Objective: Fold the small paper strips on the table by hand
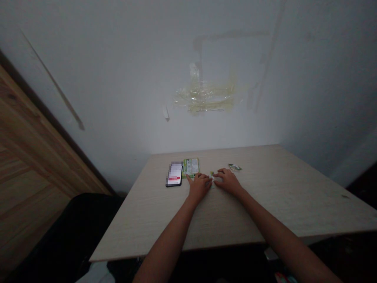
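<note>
A small white-and-green piece [212,173], perhaps a bit of wrapper, is on the table between my two hands. My left hand [200,186] has its thumb and fingertips closed at the left edge of this piece, with one finger sticking out to the left. From the other side, my right hand [229,181] pinches at it with thumb and forefinger. The fingers cover much of the piece. Just beyond my left hand lies a green-and-white printed packet [191,166]. A phone [174,174] with a lit screen rests beside that packet.
A crumpled green-and-white wrapper [235,167] lies beyond my right hand. The pale wooden table [224,224] stands against a white wall [123,78] with yellowed tape [209,96]. On the left are a wooden panel [35,149] and a dark object [79,220] beside the table.
</note>
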Demonstrator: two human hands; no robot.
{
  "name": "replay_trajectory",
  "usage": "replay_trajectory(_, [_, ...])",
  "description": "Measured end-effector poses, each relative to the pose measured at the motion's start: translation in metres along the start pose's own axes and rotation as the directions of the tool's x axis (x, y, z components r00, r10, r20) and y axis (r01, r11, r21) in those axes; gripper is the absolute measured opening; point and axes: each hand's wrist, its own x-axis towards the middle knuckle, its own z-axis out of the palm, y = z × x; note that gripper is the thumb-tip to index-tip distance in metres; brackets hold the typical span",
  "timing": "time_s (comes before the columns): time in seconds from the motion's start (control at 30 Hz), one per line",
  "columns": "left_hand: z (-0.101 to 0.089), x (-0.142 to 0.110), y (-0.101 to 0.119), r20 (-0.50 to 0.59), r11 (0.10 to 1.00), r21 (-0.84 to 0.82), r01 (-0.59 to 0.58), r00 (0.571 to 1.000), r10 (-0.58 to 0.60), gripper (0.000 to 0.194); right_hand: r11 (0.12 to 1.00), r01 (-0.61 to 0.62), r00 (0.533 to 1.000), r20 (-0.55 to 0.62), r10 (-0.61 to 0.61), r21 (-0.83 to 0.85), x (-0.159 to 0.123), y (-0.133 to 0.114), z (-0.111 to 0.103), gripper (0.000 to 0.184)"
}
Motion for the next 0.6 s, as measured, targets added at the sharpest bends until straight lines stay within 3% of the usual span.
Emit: replay_trajectory(0.6, [0.0013, -0.0012, -0.0008, -0.063, 1.000, 0.012, -0.008, 0.998, 0.009, 0.021, 0.995, 0.065, 0.995, 0.068, -0.070, 0.077, -0.0072, 0.0082, 0.0008, 0.052])
